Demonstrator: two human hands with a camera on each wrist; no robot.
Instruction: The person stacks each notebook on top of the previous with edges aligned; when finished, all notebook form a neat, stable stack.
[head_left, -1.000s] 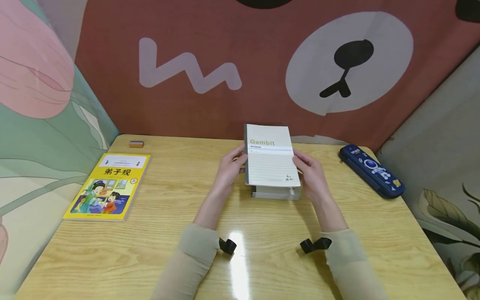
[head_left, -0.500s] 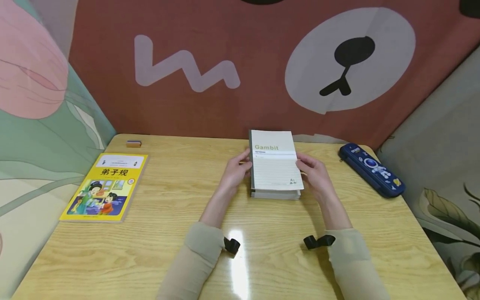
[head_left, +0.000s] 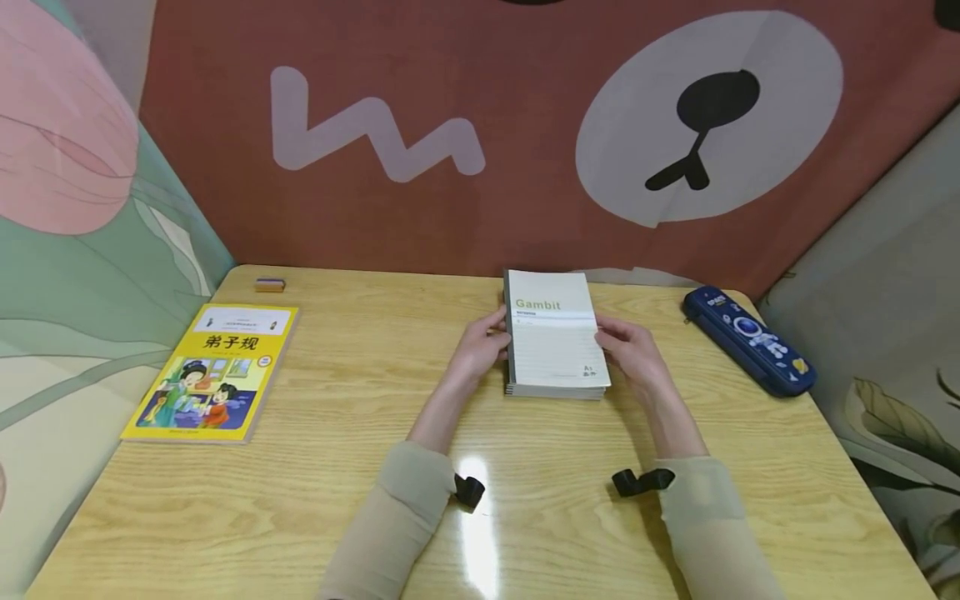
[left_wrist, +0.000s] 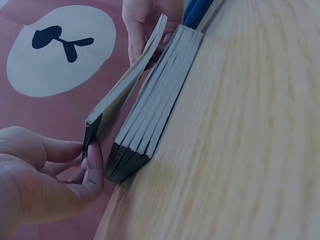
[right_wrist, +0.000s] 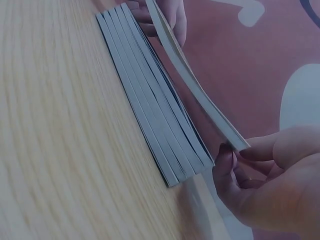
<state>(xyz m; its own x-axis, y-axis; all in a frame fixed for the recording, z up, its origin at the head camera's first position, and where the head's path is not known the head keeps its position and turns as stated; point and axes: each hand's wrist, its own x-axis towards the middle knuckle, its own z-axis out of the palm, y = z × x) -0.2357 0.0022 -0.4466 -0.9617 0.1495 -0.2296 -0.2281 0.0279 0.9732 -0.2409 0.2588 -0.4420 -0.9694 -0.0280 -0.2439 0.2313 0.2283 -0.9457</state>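
Note:
A white notebook (head_left: pixel 558 333) with a dark spine and "Gambit" on its cover is held by both hands just above a stack of similar notebooks (left_wrist: pixel 152 100). My left hand (head_left: pixel 480 346) pinches its spine edge between thumb and fingers. At the opposite edge, my right hand (head_left: pixel 633 346) pinches it the same way. Both wrist views show a gap between the held notebook and the stack, and the held one bows slightly. The stack (right_wrist: pixel 155 100) lies flat on the table, several notebooks high, mostly hidden from above in the head view.
On the left of the wooden table (head_left: pixel 360 500) lies a yellow picture-cover book (head_left: pixel 213 375). A small eraser-like block (head_left: pixel 271 285) sits behind it. To the right is a dark blue pencil case (head_left: pixel 750 340) with a space design. A red printed backdrop (head_left: pixel 525 208) stands behind the table.
Both hands have lowered the notebook toward the stack and shifted it slightly nearer and to the right. Less of the stack shows beneath it. The view has moved slightly.

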